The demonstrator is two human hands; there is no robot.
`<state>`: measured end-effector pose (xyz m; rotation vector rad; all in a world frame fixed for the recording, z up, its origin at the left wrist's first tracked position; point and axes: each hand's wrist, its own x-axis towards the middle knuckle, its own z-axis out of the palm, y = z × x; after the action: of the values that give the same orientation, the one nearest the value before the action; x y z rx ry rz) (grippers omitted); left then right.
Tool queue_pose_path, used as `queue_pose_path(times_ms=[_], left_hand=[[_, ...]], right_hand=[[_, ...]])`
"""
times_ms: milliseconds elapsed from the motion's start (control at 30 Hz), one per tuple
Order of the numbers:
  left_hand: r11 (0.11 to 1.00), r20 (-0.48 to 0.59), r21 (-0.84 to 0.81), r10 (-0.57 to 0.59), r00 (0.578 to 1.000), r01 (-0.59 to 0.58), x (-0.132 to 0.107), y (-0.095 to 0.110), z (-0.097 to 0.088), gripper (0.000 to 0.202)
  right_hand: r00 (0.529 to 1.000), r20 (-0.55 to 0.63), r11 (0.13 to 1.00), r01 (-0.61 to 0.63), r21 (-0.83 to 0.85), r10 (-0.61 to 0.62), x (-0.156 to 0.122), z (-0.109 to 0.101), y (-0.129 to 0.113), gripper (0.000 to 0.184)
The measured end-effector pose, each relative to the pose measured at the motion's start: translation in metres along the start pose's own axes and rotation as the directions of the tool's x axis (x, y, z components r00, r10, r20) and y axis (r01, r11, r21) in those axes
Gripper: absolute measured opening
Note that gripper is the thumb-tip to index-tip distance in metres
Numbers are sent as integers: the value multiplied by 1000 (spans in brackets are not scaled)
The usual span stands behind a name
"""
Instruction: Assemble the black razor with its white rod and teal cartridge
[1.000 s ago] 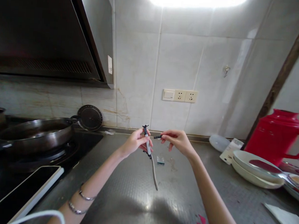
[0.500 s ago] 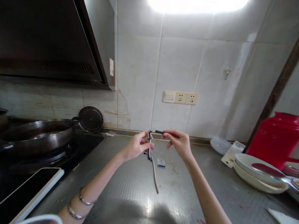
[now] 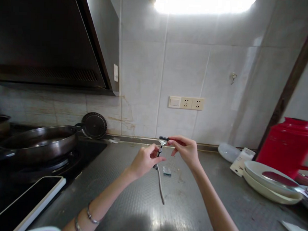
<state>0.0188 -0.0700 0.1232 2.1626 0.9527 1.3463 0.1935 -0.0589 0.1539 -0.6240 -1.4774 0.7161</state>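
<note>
My left hand [image 3: 146,159] is closed around the upper handle of a razor [image 3: 160,180], whose grey handle hangs down over the steel counter [image 3: 144,204]. My right hand [image 3: 185,150] pinches the small black blade head [image 3: 164,139], which sits at the top of the razor neck. Both hands are raised above the counter, in front of the tiled wall. A small packet [image 3: 167,170] lies on the counter just below the hands.
A dark pan [image 3: 39,144] sits on the black stove at left, with a tablet [image 3: 22,201] in front of it. A range hood [image 3: 49,37] hangs above. At right stand a red jug [image 3: 289,145], stacked white plates [image 3: 269,185] and a small box [image 3: 241,157]. Wall sockets [image 3: 186,103] are behind.
The right hand brought the black head from beside the razor onto the top of its neck. Both hands shifted a little right, and the razor handle turned more upright.
</note>
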Motion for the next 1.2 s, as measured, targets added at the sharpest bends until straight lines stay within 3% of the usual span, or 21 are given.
queue_pose_path(times_ms=[500, 1200], left_hand=[[985, 44, -170, -37, 998, 44, -4, 4, 7, 31], [974, 46, -208, -87, 995, 95, -4, 1, 9, 31]], right_hand=[[997, 74, 1000, 0, 17, -1, -2, 3, -7, 19], [994, 105, 1000, 20, 6, -20, -2, 5, -5, 21]])
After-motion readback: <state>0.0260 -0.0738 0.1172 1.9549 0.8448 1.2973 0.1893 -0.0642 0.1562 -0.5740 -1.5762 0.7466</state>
